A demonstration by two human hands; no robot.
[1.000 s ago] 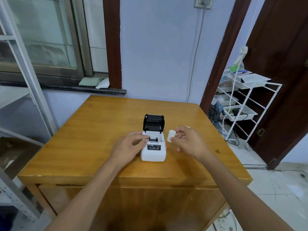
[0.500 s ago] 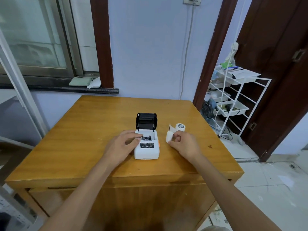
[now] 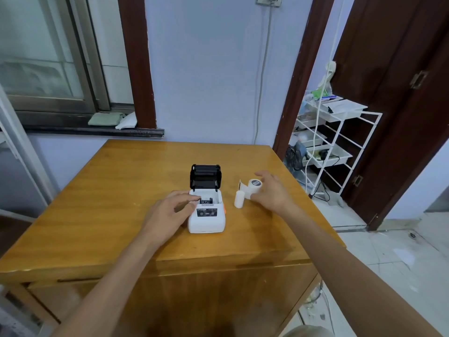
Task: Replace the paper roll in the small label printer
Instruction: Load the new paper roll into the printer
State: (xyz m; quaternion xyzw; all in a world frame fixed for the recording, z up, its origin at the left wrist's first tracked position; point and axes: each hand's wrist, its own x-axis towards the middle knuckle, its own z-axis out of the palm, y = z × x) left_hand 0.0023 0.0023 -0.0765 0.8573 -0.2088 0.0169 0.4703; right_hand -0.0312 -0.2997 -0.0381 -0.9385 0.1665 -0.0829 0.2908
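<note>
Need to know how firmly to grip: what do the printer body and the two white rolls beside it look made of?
White label printer body: smooth matte plastic, probably, with rounded moulded corners. Black open lid: glossier plastic. Fat white label roll: wound paper, loose tail showing. Small white upright cylinder: paper or card; cannot tell which.

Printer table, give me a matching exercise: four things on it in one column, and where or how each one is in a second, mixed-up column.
Things:
1. printer lid
2. small white core
3. label roll
4. left hand

Places or states:
A. standing upright just right of the printer
B. resting on the printer's left side
C. flipped up, open
D. under the right hand's fingers

Pairs: 1-C, 2-A, 3-D, 4-B
</note>
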